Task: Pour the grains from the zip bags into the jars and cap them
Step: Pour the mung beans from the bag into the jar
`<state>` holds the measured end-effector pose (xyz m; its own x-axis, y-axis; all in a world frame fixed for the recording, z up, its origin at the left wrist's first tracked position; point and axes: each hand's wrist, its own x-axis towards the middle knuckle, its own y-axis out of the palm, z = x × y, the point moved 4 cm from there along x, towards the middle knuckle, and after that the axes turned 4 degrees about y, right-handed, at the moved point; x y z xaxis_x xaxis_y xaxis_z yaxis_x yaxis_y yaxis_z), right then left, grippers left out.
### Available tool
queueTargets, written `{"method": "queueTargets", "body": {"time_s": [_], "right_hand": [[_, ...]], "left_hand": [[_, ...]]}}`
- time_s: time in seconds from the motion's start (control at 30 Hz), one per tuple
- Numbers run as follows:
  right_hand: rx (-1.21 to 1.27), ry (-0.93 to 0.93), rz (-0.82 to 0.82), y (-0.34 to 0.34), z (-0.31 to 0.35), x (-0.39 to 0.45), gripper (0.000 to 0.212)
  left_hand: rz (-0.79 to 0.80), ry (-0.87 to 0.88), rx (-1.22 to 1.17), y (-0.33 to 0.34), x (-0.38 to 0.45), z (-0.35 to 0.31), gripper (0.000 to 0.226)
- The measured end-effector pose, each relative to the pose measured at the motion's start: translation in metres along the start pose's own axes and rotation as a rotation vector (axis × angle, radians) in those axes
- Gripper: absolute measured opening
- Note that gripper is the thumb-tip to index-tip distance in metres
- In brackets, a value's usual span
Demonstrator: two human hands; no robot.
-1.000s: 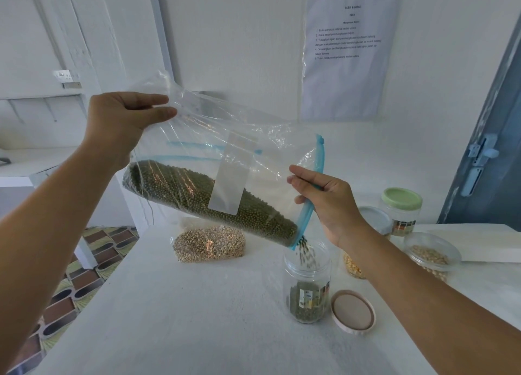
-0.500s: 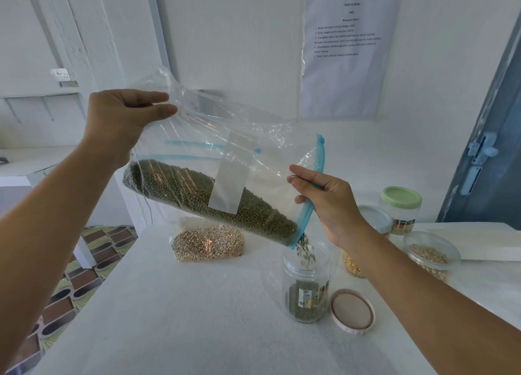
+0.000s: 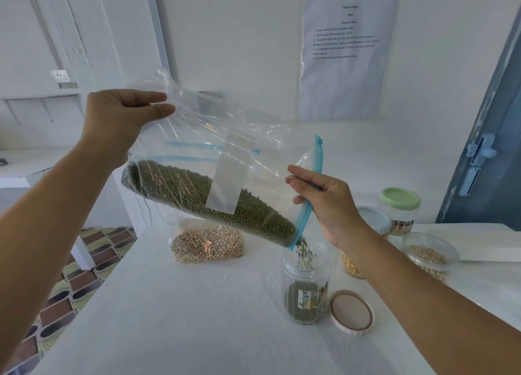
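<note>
A clear zip bag (image 3: pixel 225 160) half full of green grains (image 3: pixel 208 202) is held tilted in the air above the white table (image 3: pixel 169 318), its blue zip edge (image 3: pixel 308 194) pointing down to the right. From the lowest corner of that edge a thin stream of grains (image 3: pixel 304 252) falls into an open jar (image 3: pixel 306 287) standing just below; the jar is partly filled. The left hand (image 3: pixel 121 118) pinches the raised bottom corner of the bag between thumb and fingers. The right hand (image 3: pixel 327 202) holds the zip edge, fingers curled round it. A beige lid (image 3: pixel 351 311) lies flat on the table just beside the jar, on its right. Behind the bag, a second bag of pale grains (image 3: pixel 208 243) rests on the table. To the right stand more jars: one with a green lid (image 3: pixel 399 198), one with a white lid (image 3: pixel 373 218), and an open one with pale grains (image 3: pixel 428 255). A printed sheet (image 3: pixel 345 53) hangs on the wall.
</note>
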<state>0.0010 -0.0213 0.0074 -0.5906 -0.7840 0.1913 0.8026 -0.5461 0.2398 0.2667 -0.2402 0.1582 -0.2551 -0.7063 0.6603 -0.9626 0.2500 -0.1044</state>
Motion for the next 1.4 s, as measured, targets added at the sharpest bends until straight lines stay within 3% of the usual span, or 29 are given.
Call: {"method": "queueTargets", "body": {"time_s": [1.4], "right_hand": [[0.008, 0.001, -0.011, -0.0027, -0.0031, -0.0011, 0.025]], "left_hand": [[0.004, 0.003, 0.005, 0.0037, 0.0009, -0.0039, 0.032]]}}
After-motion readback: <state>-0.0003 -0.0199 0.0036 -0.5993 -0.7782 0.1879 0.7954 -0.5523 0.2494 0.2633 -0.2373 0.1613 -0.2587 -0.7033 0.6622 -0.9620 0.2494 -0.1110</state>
